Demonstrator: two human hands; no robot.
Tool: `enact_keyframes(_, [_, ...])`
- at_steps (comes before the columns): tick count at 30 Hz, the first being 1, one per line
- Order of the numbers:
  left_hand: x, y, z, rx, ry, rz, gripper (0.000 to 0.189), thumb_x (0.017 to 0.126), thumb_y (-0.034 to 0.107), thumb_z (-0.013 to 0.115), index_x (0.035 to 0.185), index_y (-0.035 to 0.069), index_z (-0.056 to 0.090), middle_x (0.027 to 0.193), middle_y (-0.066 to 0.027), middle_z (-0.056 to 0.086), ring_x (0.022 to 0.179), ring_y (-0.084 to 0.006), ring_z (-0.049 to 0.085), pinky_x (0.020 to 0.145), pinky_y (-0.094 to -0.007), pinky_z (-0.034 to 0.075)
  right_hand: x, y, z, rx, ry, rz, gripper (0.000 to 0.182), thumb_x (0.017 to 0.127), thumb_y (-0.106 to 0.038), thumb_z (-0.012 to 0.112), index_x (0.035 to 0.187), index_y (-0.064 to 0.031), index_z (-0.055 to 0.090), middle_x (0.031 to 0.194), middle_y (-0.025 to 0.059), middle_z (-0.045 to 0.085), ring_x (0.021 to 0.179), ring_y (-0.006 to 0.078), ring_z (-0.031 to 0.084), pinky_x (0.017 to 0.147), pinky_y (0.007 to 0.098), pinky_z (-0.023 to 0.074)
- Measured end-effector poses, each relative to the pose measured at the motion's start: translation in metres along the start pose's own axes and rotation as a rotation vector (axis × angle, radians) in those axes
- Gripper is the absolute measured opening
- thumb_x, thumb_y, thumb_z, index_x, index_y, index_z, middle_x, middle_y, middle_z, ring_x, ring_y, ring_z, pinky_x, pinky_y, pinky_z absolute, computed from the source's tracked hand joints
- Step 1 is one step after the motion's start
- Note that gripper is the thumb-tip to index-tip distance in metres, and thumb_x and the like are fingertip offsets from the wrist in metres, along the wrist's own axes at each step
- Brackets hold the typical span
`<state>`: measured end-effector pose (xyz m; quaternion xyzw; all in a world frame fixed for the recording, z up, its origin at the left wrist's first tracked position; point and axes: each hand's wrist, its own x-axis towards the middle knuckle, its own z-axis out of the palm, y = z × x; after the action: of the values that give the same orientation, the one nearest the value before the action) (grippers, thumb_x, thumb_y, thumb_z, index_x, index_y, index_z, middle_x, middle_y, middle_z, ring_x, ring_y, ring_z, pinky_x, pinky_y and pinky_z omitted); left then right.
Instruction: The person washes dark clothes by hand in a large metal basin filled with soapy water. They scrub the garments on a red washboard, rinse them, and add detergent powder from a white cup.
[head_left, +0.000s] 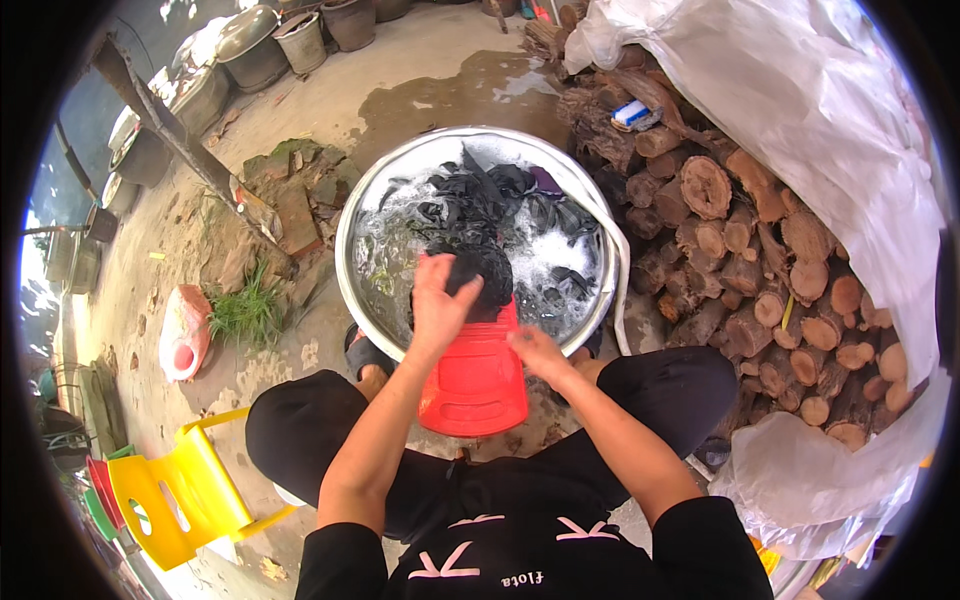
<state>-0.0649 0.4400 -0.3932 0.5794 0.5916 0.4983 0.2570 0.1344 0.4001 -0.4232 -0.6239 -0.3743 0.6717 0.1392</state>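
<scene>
A large round metal basin of sudsy water stands between my feet. Black wet cloth is heaped in it, and a purple piece shows at the far side. A red plastic washboard slopes from the basin over its near rim towards me. At the board's upper end, my left hand is at the left of the bunched cloth, thumb spread from the fingers; whether it grips is unclear. My right hand is by the board's right edge, fingers curled and slightly blurred. Any hold there is hidden.
A pale hose runs over the basin's right rim. Stacked firewood under plastic sheeting rises at right, bearing a blue-and-white brush. Left are a yellow plastic chair, a pink container, a wooden pole and broken bricks.
</scene>
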Motion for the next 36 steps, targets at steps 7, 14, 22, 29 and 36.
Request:
enact_keyframes(7, [-0.095, 0.082, 0.034, 0.037, -0.338, 0.483, 0.023, 0.068, 0.021, 0.075, 0.079, 0.007, 0.061, 0.075, -0.0100, 0.055, 0.070, -0.0309, 0.053, 0.066, -0.0399, 0.043, -0.008, -0.038, 0.024, 1.197, -0.423, -0.027, 0.046, 0.100, -0.046, 0.047, 0.120, -0.0055, 0.058, 0.105, 0.0106, 0.066, 0.091, 0.0227, 0.065, 0.086, 0.0363, 0.0531])
enact_keyframes(14, [-0.016, -0.006, 0.018, -0.020, 0.192, -0.316, 0.016, 0.076, 0.017, 0.066, 0.083, 0.003, 0.064, 0.077, -0.0181, 0.065, 0.079, -0.0362, 0.063, 0.071, -0.0455, 0.048, 0.028, -0.010, 0.058, 0.969, -0.221, -0.092, 0.024, 0.098, -0.022, 0.051, 0.110, -0.0031, 0.061, 0.101, 0.0072, 0.066, 0.089, 0.0188, 0.065, 0.078, 0.0338, 0.0550])
enact_keyframes(22, [-0.066, 0.025, 0.060, 0.308, -0.217, 0.201, 0.022, 0.085, 0.024, 0.065, 0.087, 0.003, 0.065, 0.070, -0.0214, 0.059, 0.068, -0.0397, 0.060, 0.063, -0.0501, 0.046, 0.072, 0.043, 0.001, 1.075, -0.356, -0.221, 0.061, 0.098, -0.059, 0.039, 0.114, -0.0044, 0.060, 0.101, 0.0064, 0.064, 0.093, 0.0224, 0.062, 0.088, 0.0379, 0.0491])
enact_keyframes(29, [-0.022, -0.026, -0.001, 0.324, 0.270, -0.076, 0.025, 0.091, 0.017, 0.055, 0.075, -0.001, 0.060, 0.078, -0.0229, 0.059, 0.078, -0.0434, 0.057, 0.075, -0.0512, 0.043, 0.004, -0.131, 0.051, -0.219, 0.322, -0.708, 0.050, 0.089, -0.039, 0.062, 0.127, -0.0079, 0.052, 0.113, 0.0239, 0.064, 0.110, 0.0383, 0.060, 0.091, 0.0435, 0.0462])
enact_keyframes(36, [-0.040, -0.024, -0.010, 0.766, -0.281, -0.312, 0.019, 0.080, 0.021, 0.058, 0.075, 0.003, 0.064, 0.086, -0.0182, 0.067, 0.083, -0.0337, 0.064, 0.080, -0.0465, 0.042, 0.081, -0.038, 0.011, -0.267, 0.206, -0.422, 0.043, 0.092, -0.031, 0.058, 0.126, -0.0042, 0.057, 0.105, 0.0114, 0.067, 0.098, 0.0230, 0.064, 0.088, 0.0334, 0.0486])
